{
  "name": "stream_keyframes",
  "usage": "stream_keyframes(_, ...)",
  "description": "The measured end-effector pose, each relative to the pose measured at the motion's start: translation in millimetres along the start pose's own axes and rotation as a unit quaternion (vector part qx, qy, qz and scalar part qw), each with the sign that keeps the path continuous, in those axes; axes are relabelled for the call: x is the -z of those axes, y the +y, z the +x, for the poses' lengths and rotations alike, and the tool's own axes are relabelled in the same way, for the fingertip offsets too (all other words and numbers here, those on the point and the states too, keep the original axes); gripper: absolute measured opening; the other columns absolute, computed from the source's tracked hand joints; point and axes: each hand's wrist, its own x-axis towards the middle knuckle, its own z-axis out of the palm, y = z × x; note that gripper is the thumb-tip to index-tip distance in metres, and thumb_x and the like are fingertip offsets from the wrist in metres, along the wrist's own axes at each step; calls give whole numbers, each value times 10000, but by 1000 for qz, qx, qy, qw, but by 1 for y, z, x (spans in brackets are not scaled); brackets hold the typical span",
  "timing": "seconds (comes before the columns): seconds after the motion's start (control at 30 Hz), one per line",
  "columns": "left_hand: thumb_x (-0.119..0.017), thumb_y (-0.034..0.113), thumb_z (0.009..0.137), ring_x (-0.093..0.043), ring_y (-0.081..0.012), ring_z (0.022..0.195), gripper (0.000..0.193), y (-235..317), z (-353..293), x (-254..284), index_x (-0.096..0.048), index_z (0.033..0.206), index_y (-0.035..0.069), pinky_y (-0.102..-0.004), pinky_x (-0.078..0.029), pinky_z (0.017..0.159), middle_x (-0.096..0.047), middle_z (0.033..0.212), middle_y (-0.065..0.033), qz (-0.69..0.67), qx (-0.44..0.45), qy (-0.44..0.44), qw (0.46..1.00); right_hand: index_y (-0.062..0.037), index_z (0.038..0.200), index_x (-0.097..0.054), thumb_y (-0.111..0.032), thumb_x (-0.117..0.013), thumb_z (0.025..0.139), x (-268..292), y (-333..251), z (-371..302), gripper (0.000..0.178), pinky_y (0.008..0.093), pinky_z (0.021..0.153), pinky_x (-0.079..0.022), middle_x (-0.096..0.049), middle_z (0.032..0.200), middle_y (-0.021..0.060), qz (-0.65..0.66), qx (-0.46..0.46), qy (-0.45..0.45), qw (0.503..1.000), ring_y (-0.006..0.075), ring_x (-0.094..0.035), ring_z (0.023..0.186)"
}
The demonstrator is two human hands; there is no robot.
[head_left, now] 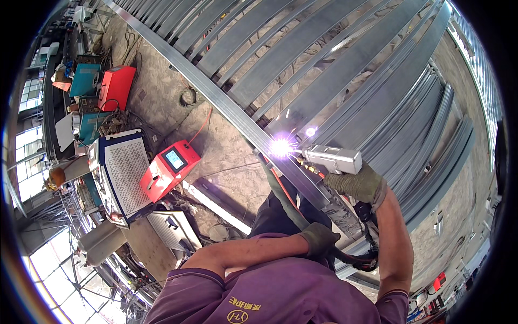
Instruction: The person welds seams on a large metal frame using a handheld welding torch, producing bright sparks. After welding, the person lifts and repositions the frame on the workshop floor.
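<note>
My right hand [362, 185], in a grey-green work glove, is closed around a silver welding gun [335, 158]. The gun points left at a steel rail [216, 96], and a bright violet-white arc [280, 147] glares at its tip. Glare hides the exact weld spot. Flat grey steel bars [270, 75] run off from the rail, side by side. Nearer my body, my gloved left hand [319, 239] is closed on the gun's hose bundle [350, 257]. Its fingers are partly hidden. Past that hand, a greenish hose [285, 201] leads up toward the rail.
On the left stand a red machine with a screen [171, 164], a white and blue cabinet [127, 170] and another red machine [116, 88]. Cables trail over the floor around them. Long steel profiles [415, 129] lie stacked at the right. A pale beam [218, 208] lies near my legs.
</note>
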Motion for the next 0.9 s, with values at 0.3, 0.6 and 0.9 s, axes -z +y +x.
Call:
stream_keyframes(0.3, -742, 273, 824, -758, -359, 864, 438, -1, 9, -7, -690, 1223, 101, -481, -574, 728, -759, 878, -130, 20, -17, -26, 999, -48, 1357, -657, -337, -844, 880, -3, -21, -12, 588, 310, 690, -578, -767, 1027, 94, -15, -95, 17, 995, 143, -690, 791)
stream_keyframes(0.6, -696, 283, 855, -749, -378, 846, 363, 4, 16, -20, -684, 1161, 88, -505, -558, 713, -744, 851, -144, 13, -35, -19, 999, -46, 1314, -675, -183, -841, 880, 4, 6, -24, 484, 298, 754, -572, -742, 1039, 46, 60, -49, 41, 996, 110, -653, 894)
stream_keyframes(0.9, -676, 256, 863, -749, -395, 839, 328, 17, 7, -9, -691, 1136, 75, -518, -557, 699, -743, 857, -164, 0, -37, -44, 998, -50, 1350, -653, -262, -883, 856, 6, 16, -29, 585, 299, 791, -588, -758, 1090, 71, 66, -64, 23, 996, 128, -680, 929)
